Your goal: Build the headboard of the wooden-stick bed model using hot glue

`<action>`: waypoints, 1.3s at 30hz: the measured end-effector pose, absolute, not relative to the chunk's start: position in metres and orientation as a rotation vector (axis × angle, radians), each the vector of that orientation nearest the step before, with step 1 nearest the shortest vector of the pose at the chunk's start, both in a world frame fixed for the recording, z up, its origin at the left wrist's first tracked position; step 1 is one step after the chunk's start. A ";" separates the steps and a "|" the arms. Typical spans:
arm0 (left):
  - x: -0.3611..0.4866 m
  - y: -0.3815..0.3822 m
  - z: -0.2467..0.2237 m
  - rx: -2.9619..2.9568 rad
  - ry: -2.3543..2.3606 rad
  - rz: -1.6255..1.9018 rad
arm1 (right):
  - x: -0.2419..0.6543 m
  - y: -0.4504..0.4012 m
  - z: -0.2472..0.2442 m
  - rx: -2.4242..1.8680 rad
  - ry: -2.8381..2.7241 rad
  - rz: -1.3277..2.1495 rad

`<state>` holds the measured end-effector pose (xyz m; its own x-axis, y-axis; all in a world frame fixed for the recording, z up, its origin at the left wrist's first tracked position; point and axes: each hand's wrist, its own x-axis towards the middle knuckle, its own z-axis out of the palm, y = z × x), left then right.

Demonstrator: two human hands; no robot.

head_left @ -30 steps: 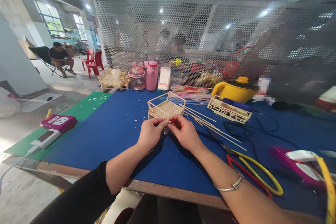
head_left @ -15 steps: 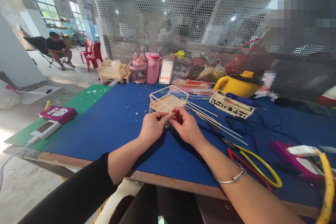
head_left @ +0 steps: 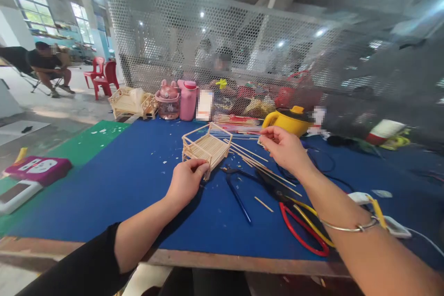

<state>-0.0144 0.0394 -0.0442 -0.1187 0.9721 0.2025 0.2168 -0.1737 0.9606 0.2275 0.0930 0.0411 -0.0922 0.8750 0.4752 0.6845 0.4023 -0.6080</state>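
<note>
A small frame of thin wooden sticks point(head_left: 207, 146) with a slatted floor stands on the blue mat. My left hand point(head_left: 186, 180) pinches its near corner. Off to the right, my right hand point(head_left: 285, 150) is raised over the mat near the yellow pot point(head_left: 289, 121); its fingers are drawn together, and what they hold, if anything, is too small to name. Loose sticks point(head_left: 263, 164) lie between the frame and my right hand. Below them are dark blue pliers point(head_left: 237, 196) and scissors with red and yellow handles point(head_left: 305, 231).
At the back stand another stick model point(head_left: 130, 102), a pink jar point(head_left: 168, 104), a pink bottle point(head_left: 188, 101) and a perforated metal screen point(head_left: 156, 41). A purple power strip point(head_left: 43, 171) lies left. A person point(head_left: 48, 67) sits far left.
My right hand has left the frame's near corner and moved right and up. My left hand still pinches there. The view has turned right, and the pliers now show fully.
</note>
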 end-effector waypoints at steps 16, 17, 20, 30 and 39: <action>-0.022 0.045 -0.050 1.480 1.426 1.168 | 0.253 0.075 0.016 -1.577 -2.433 0.303; -0.022 0.045 -0.050 1.490 1.430 1.160 | 0.251 0.088 0.015 -1.578 -2.444 0.272; -0.023 0.045 -0.047 1.513 1.437 1.153 | 0.244 0.123 0.009 -1.605 -2.482 0.204; -0.024 0.046 -0.046 1.491 1.504 1.112 | 0.212 0.175 -0.011 -1.723 -2.587 0.116; -0.031 0.048 -0.041 1.450 1.497 1.040 | 0.246 0.123 0.028 -1.787 -2.599 0.116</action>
